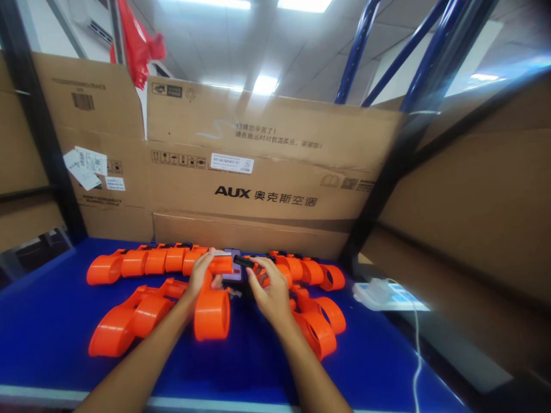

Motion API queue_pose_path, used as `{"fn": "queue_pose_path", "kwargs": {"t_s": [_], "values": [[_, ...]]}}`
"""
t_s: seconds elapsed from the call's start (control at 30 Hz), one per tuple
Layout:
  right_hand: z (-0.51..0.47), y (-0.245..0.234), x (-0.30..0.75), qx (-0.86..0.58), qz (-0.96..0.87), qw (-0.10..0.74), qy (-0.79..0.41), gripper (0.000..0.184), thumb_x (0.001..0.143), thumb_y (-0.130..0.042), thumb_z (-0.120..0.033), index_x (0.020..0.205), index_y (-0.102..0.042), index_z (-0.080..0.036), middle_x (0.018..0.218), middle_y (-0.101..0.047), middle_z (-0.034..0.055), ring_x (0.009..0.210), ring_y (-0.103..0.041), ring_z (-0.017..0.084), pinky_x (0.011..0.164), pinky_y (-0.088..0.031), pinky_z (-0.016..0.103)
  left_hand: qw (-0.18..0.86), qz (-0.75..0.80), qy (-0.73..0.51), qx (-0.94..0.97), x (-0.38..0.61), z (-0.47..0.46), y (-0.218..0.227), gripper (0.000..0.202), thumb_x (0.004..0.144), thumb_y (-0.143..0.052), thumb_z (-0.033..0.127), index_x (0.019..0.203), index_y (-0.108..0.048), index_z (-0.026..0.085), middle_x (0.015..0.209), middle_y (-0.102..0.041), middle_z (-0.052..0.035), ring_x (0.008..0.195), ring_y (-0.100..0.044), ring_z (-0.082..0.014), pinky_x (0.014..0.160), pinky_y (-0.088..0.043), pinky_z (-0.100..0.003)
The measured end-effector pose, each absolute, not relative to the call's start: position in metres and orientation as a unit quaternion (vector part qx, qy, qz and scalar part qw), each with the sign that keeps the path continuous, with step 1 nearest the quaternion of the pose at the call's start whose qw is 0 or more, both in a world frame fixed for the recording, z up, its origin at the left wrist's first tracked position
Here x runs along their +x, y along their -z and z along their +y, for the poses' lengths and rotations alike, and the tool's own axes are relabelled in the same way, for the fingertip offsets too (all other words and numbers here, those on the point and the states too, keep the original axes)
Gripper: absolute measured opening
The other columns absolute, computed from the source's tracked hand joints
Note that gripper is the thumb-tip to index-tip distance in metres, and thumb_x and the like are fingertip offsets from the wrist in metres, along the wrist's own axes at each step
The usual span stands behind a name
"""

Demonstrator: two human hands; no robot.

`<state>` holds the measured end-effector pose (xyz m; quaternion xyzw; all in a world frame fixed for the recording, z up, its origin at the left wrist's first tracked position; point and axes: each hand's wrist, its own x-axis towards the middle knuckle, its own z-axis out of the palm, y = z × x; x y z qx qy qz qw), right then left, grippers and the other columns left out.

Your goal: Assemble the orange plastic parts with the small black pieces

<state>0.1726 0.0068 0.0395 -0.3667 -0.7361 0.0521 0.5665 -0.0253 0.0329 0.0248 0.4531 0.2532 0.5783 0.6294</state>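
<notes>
My left hand (pixel 201 276) is closed round an orange plastic part (pixel 212 307) that stands on the blue table (pixel 51 321); its fingers reach the part's upper end by a small white label. Close beside it my right hand (pixel 267 289) pinches a short black rod-like piece (pixel 243 261), held against the top of that part. A purple object (pixel 233 269) shows between the two hands. Rows of similar orange parts lie to the left (pixel 142 261) and right (pixel 321 318) of my hands.
Tall cardboard sheets (pixel 267 172) wall the table at the back and right. A white box with a cable (pixel 379 291) sits at the right edge. Blue and black rack posts rise behind. A red bag (pixel 136 46) hangs upper left.
</notes>
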Motion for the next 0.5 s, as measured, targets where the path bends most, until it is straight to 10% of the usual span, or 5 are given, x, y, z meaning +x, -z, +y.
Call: {"fn": "queue_pose_path", "kwargs": {"t_s": [0.5], "values": [[0.0007,-0.0363,0.1757,-0.463,-0.849,0.253,0.045,0.010,0.082,-0.066,-0.021,0.090,-0.060,-0.022,0.095,-0.066,0.0068,0.092,-0.056,0.024,0.072,-0.041,0.032,0.591,0.248,-0.601,0.478,-0.0272,0.0376,-0.0193,0.057,0.082,-0.056,0.070,0.066,-0.061,0.015,0.032,-0.044,0.0018,0.028,-0.041,-0.0123,0.035,-0.030,-0.023]]}}
